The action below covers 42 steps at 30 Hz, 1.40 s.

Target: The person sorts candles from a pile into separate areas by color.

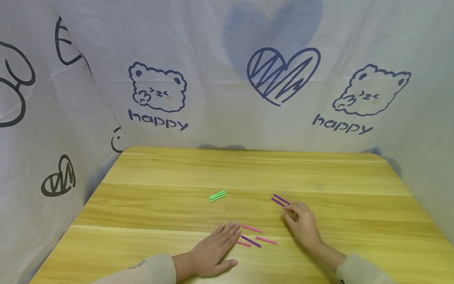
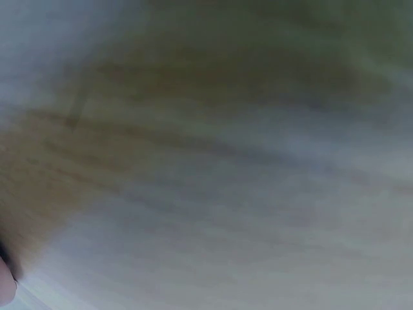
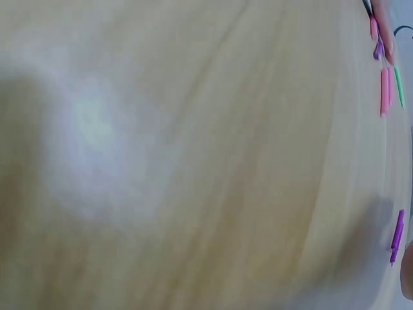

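Note:
My right hand [image 1: 303,225] bends over two thin purple sticks [image 1: 278,202] lying side by side on the table. Its thumb and index fingertip come together at the near end of one stick; the fingers cover that end. In the right wrist view a fingertip [image 3: 407,274] shows beside the purple sticks [image 3: 397,234]. My left hand [image 1: 214,250] lies flat, palm down, fingers spread. Near its fingertips are pink sticks [image 1: 267,240] and a single purple stick [image 1: 251,241]. One pink stick [image 1: 244,244] borders the left index finger.
Three green sticks [image 1: 218,196] lie close together farther back on the wooden table [image 1: 159,209]. White cloth with drawn bears and hearts [image 1: 283,77] hangs behind the table's far edge and along its sides. The left wrist view is mostly blurred tabletop.

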### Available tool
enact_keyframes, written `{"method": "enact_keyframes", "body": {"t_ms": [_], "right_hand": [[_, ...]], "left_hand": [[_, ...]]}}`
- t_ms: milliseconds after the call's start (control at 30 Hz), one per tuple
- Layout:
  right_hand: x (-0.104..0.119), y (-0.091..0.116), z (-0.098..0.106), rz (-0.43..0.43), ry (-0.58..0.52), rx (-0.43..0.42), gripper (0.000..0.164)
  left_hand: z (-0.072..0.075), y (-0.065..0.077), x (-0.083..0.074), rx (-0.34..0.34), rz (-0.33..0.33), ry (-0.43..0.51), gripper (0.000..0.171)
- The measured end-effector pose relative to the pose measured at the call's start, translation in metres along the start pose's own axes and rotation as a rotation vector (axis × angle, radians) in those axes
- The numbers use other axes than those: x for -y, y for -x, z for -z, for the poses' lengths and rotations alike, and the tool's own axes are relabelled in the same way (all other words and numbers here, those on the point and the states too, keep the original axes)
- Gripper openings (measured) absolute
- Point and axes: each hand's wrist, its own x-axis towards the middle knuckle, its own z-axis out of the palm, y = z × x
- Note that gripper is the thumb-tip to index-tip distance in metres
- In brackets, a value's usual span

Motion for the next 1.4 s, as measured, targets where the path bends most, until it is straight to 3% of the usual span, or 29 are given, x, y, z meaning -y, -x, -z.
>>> {"method": "enact_keyframes", "body": {"t_ms": [133,367,633,1033,1400], "right_hand": [[0.004,0.005,-0.002,-0.014,0.000,-0.001,0.016],[0.016,0.015,-0.007,0.057,-0.039,-0.023,0.020],[0.033,0.026,-0.012,0.075,-0.105,-0.057,0.022],[0.045,0.040,-0.017,0.008,-0.162,0.018,0.021],[0.054,0.047,-0.018,0.066,-0.222,0.048,0.022]], "left_hand": [[0.000,0.000,0.000,-0.001,0.005,0.005,0.067],[0.001,0.000,0.000,-0.004,0.004,0.005,0.067],[0.002,0.000,-0.001,0.010,0.009,0.022,0.067],[0.000,0.000,0.000,0.009,0.008,0.024,0.067],[0.001,0.000,0.000,0.022,0.014,0.037,0.068]]}}
